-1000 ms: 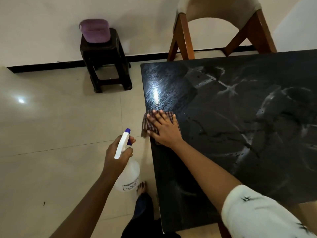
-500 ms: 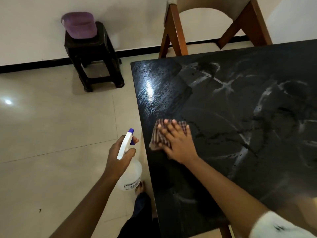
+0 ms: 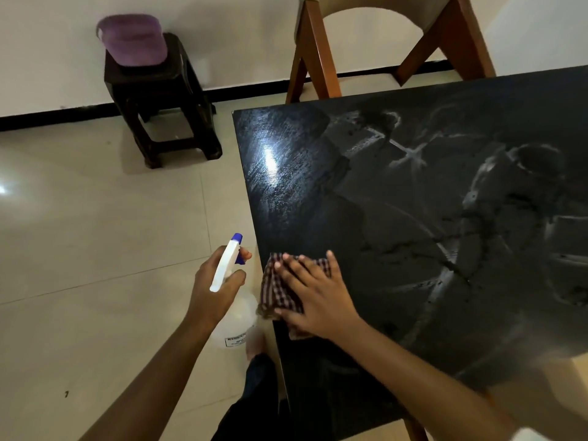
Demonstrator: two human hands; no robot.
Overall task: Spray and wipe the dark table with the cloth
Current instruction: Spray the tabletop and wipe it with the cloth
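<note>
The dark table (image 3: 429, 218) fills the right half of the view, streaked with grey smears and wet marks. My right hand (image 3: 318, 297) lies flat, fingers spread, pressing a red checked cloth (image 3: 278, 288) onto the table at its left edge. The cloth hangs slightly past that edge. My left hand (image 3: 216, 288) holds a white spray bottle (image 3: 234, 316) with a blue nozzle upright over the floor, just left of the table edge, its nozzle pointing up and away.
A wooden chair (image 3: 375, 39) stands at the table's far side. A dark stool (image 3: 159, 103) with a purple cap (image 3: 132, 39) on it is by the wall at the back left. Pale tiled floor (image 3: 95, 233) spreads to the left. My foot (image 3: 254, 342) is near the table edge.
My right hand has drawn the cloth toward me along the table's left edge, after a short swing inward. The left hand keeps the bottle in about the same place.
</note>
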